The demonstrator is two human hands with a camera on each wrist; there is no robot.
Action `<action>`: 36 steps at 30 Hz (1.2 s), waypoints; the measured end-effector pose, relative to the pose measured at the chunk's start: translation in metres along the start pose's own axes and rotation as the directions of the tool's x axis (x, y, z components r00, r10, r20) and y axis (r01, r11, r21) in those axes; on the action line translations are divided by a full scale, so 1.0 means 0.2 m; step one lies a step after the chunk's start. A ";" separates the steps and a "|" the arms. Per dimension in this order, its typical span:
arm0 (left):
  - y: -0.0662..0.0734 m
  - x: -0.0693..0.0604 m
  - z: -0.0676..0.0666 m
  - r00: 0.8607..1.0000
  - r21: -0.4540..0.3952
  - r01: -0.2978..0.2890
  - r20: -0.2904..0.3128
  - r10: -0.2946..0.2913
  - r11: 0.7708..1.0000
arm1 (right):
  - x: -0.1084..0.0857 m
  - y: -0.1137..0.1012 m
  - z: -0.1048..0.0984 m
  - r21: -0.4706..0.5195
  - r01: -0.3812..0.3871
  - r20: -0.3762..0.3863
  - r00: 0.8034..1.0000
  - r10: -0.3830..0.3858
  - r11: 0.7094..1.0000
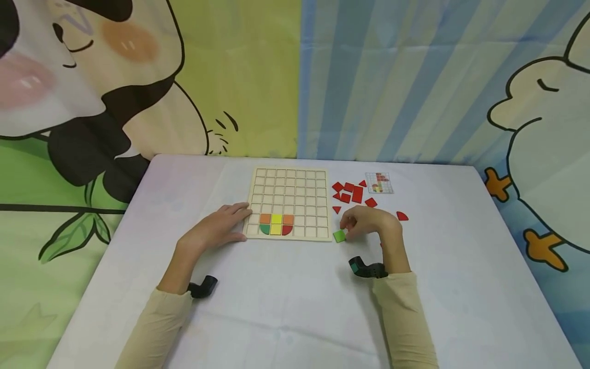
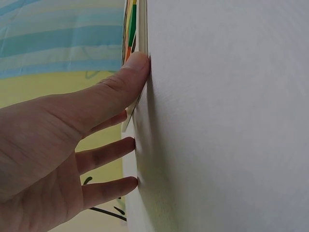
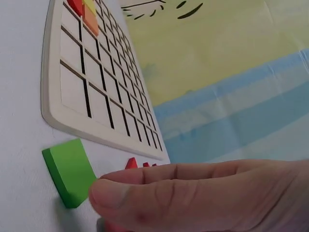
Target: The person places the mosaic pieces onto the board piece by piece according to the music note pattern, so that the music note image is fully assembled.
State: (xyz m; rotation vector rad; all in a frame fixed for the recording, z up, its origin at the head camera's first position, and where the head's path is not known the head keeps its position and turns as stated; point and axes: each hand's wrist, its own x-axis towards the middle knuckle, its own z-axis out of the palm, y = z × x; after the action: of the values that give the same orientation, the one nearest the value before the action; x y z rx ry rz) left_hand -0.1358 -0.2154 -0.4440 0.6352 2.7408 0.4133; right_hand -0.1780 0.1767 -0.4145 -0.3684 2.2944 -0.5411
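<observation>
Tile [image 1: 339,236], green, juts leftward from the right hand [image 1: 370,221] pinching its edge; the left hand [image 1: 216,225], uncurled, touches the board [image 1: 310,192].

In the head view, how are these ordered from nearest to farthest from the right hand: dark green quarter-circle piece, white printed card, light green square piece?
1. Light green square piece: just left, at the right hand.
2. White printed card: beyond the hand.
3. Dark green quarter-circle piece: far left, on the pale gridded board.

You have one gridded board [image 1: 305,195], one printed card [image 1: 379,183], one light-green square [image 1: 339,236], at least nine loose red pieces [image 1: 357,194]; seated: two orange squares [image 1: 265,219], one green quarter-circle [image 1: 265,229], one red quarter-circle [image 1: 287,230]; yellow pieces [image 1: 276,229], count unclear.
</observation>
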 end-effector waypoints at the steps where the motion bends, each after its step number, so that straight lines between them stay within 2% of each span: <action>1: 0.00 0.00 0.00 1.000 0.001 0.000 0.000 0.000 1.000 | 0.00 -0.01 0.00 -0.010 -0.023 -0.008 1.000 0.023 1.000; 9: 0.01 0.00 -0.01 1.000 -0.006 0.006 0.010 -0.006 1.000 | 0.05 -0.08 0.05 -0.127 -0.104 -0.060 0.993 0.097 0.986; 13: 0.01 0.00 -0.01 1.000 -0.007 0.010 0.012 -0.010 1.000 | 0.07 -0.09 0.05 -0.126 -0.136 -0.089 0.988 0.125 0.983; 22: 0.01 0.00 -0.01 1.000 -0.004 0.016 0.021 -0.016 1.000 | 0.07 -0.07 0.06 -0.049 -0.076 -0.119 0.990 0.070 0.996; 30: 0.01 0.00 -0.01 1.000 -0.005 0.012 0.013 -0.012 1.000 | 0.09 -0.09 0.07 -0.084 -0.066 -0.117 0.992 0.056 0.994; 36: 0.00 0.00 0.00 1.000 -0.009 0.014 0.016 -0.014 1.000 | 0.11 -0.09 0.07 -0.072 -0.054 -0.128 0.991 0.045 0.996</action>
State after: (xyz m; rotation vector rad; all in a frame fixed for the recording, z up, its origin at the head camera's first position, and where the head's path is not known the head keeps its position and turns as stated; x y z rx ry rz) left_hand -0.1361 -0.2145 -0.4434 0.6146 2.7252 0.4153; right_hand -0.1810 0.1479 -0.4267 -0.3207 2.4445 -0.4653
